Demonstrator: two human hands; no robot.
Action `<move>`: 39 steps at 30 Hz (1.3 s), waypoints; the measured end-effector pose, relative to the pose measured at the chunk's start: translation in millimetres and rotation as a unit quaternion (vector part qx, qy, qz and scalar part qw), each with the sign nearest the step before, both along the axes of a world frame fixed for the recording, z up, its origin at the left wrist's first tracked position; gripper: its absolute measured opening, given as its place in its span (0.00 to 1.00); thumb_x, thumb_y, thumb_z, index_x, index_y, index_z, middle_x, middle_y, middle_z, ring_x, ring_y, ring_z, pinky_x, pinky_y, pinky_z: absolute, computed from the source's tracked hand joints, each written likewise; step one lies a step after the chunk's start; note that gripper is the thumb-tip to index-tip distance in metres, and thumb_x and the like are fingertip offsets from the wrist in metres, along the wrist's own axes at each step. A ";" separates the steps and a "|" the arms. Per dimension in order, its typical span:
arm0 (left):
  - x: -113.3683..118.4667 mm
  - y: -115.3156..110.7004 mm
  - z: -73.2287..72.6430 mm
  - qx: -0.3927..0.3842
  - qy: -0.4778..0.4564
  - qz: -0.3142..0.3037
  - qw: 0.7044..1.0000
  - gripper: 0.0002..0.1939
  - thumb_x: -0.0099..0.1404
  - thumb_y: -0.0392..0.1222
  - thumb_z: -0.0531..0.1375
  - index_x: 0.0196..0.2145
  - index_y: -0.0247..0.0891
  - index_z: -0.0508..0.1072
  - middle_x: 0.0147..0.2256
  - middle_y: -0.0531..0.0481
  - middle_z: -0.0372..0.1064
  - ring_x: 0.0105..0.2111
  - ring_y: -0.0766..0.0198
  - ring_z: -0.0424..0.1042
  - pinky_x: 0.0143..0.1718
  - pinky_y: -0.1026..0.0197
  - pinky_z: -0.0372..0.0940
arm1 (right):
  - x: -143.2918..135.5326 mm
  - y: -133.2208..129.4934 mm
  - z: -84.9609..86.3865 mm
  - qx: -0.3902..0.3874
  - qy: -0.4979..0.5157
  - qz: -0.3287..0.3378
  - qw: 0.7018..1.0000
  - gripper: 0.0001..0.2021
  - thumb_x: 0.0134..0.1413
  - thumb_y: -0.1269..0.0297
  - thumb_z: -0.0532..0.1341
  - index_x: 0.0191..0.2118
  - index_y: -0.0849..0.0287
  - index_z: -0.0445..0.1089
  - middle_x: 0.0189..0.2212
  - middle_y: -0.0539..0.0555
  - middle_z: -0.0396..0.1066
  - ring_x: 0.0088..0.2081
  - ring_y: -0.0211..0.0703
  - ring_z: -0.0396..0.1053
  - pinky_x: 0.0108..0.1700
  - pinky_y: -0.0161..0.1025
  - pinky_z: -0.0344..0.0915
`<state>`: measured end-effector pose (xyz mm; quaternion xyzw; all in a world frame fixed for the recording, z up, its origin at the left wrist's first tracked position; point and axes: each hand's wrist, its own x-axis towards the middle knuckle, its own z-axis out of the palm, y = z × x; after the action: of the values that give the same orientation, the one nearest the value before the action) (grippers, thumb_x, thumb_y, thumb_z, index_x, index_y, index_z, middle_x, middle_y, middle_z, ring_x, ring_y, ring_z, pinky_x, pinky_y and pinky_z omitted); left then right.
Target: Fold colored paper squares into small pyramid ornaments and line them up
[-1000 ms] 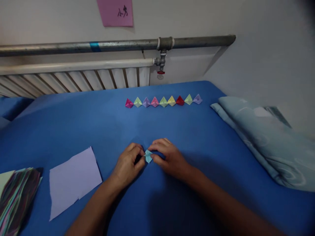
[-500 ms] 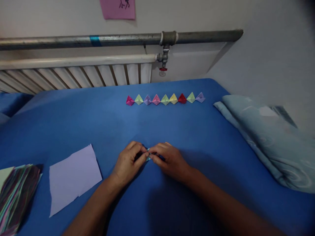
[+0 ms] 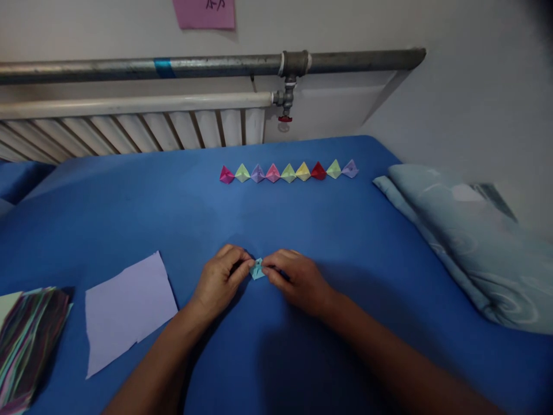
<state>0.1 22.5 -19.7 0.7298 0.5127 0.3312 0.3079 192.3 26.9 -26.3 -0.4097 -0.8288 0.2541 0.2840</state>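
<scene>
A small light-blue folded paper piece (image 3: pixel 258 270) lies between my hands, just above the blue sheet (image 3: pixel 276 225) or on it. My left hand (image 3: pixel 221 280) pinches its left corner between thumb and fingers. On the other side, my right hand (image 3: pixel 298 280) grips the right corner in the same way. Creases and a darker spot show on the paper's face. Farther back stands a row of several folded paper boat-like shapes (image 3: pixel 289 173) in pink, green, purple, yellow and red, side by side in a line.
To the left lies a purple paper sheet (image 3: pixel 129 314) with torn edges, beside a stack of coloured paper (image 3: pixel 37 346). A folded pale-blue blanket (image 3: pixel 466 242) sits at the right. Behind are a white radiator (image 3: pixel 142 129), a metal pipe (image 3: pixel 224 66) and a red-handled valve (image 3: pixel 285 119).
My left fingers have drawn back a little to the left, so more of the light-blue paper shows between the hands. The whole view has shifted slightly.
</scene>
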 end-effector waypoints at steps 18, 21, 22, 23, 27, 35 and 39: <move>-10.4 2.4 2.6 -0.018 0.029 0.029 0.999 0.05 0.62 0.38 0.56 0.34 0.40 0.72 0.30 0.52 0.70 0.28 0.66 0.68 0.31 0.61 0.64 | 4.6 -5.8 6.0 -0.006 0.009 -0.006 1.000 0.06 0.55 0.73 0.54 0.29 0.58 0.62 0.27 0.50 0.66 0.29 0.37 0.63 0.34 0.35 0.60; -10.7 2.4 0.7 -0.017 0.020 0.034 0.999 0.06 0.62 0.37 0.55 0.35 0.41 0.72 0.31 0.52 0.70 0.29 0.66 0.68 0.32 0.61 0.64 | 5.1 -8.0 7.8 -0.014 0.011 -0.010 1.000 0.06 0.53 0.74 0.53 0.28 0.57 0.61 0.28 0.51 0.66 0.29 0.37 0.63 0.33 0.35 0.60; -10.6 2.3 0.2 -0.012 0.015 0.033 0.999 0.07 0.63 0.36 0.55 0.35 0.41 0.72 0.32 0.51 0.70 0.30 0.66 0.69 0.33 0.61 0.64 | 5.1 -8.4 8.1 -0.014 0.011 -0.013 1.000 0.06 0.52 0.74 0.53 0.28 0.57 0.61 0.28 0.51 0.66 0.29 0.37 0.63 0.33 0.35 0.60; -10.4 2.2 -0.1 -0.004 0.010 0.030 0.999 0.07 0.63 0.36 0.54 0.35 0.41 0.72 0.33 0.51 0.70 0.32 0.65 0.69 0.35 0.61 0.65 | 5.1 -8.7 8.2 -0.014 0.009 -0.016 1.000 0.06 0.52 0.74 0.53 0.29 0.57 0.61 0.28 0.51 0.66 0.29 0.37 0.63 0.33 0.35 0.60; -9.2 1.3 0.3 0.023 0.010 0.005 1.000 0.09 0.63 0.33 0.52 0.34 0.41 0.71 0.35 0.51 0.69 0.39 0.63 0.69 0.42 0.59 0.65 | 5.7 -7.8 7.2 -0.004 0.001 -0.010 1.000 0.07 0.53 0.75 0.52 0.31 0.57 0.63 0.27 0.50 0.66 0.28 0.37 0.62 0.32 0.35 0.60; -6.7 -2.1 -1.2 0.056 0.051 -0.021 0.997 0.11 0.62 0.30 0.50 0.34 0.40 0.70 0.37 0.50 0.68 0.39 0.64 0.70 0.43 0.59 0.65 | 7.5 -7.6 9.2 0.018 -0.026 0.038 0.999 0.10 0.57 0.73 0.51 0.38 0.58 0.67 0.32 0.52 0.68 0.32 0.39 0.65 0.37 0.38 0.61; -5.2 -3.3 -0.7 0.054 0.055 -0.027 0.997 0.10 0.63 0.31 0.51 0.35 0.39 0.71 0.37 0.49 0.69 0.38 0.64 0.70 0.42 0.59 0.66 | 7.3 -8.3 10.2 0.015 -0.030 0.036 0.999 0.09 0.56 0.74 0.52 0.38 0.58 0.67 0.32 0.53 0.68 0.33 0.39 0.65 0.37 0.38 0.62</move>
<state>-5.1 19.2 -20.4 0.7763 0.4903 0.3087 0.2484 199.5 18.6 -16.2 -0.3832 -0.8547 0.2394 0.2554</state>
